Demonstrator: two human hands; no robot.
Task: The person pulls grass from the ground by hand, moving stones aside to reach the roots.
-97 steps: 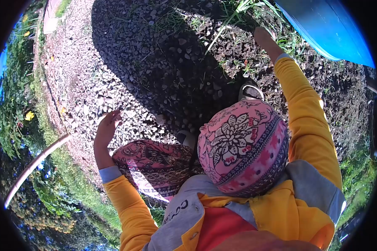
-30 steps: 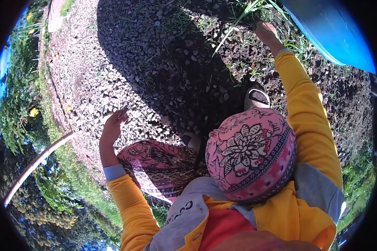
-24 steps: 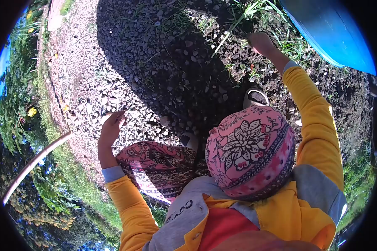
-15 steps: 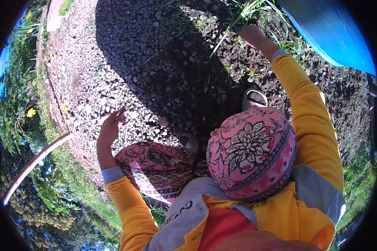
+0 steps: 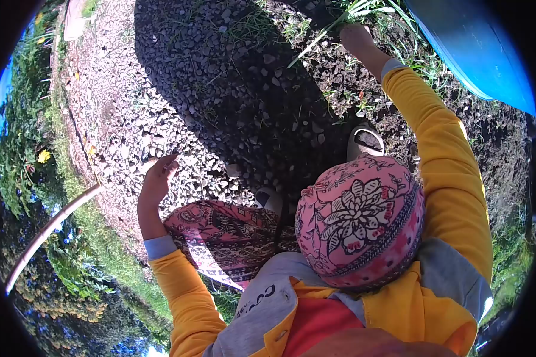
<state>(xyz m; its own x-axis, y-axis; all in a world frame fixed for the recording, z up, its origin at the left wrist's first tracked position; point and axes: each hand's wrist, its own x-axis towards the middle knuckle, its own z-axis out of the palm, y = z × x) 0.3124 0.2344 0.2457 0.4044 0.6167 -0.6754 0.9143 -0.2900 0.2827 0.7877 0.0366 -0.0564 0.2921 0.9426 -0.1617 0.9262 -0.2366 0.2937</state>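
Person bent low over the ground, seen from above. Right hand (image 5: 358, 39) stretched far forward, fingers closed around the base of a grass clump (image 5: 354, 10) growing at the edge of dark soil (image 5: 393, 113); long blades fan out past the knuckles, away from the body. The step in hand looks like weeding: the grip is taken low on the stems, and the clump is rooted, not yet lifted. Judging from that, the next move calls for a firm, steady pull toward the body, keeping the grip close to the soil so the blades do not tear off above the roots.

Left hand (image 5: 156, 179) raised out to the side over gravel (image 5: 131, 101), fingers loosely curled, apparently holding nothing; it reads as a balance arm.

Around the right hand: more small green shoots scattered in the soil just below the wrist; a blue barrel (image 5: 476, 47) close on the far right, leaving little room on that side. A sandal (image 5: 364, 141) sits on the soil back toward the body. The person's own shadow covers the gravel between the two hands. Beyond the left hand, a pale pipe (image 5: 53, 229) crosses grass, with a yellow flower (image 5: 43, 156) further out.
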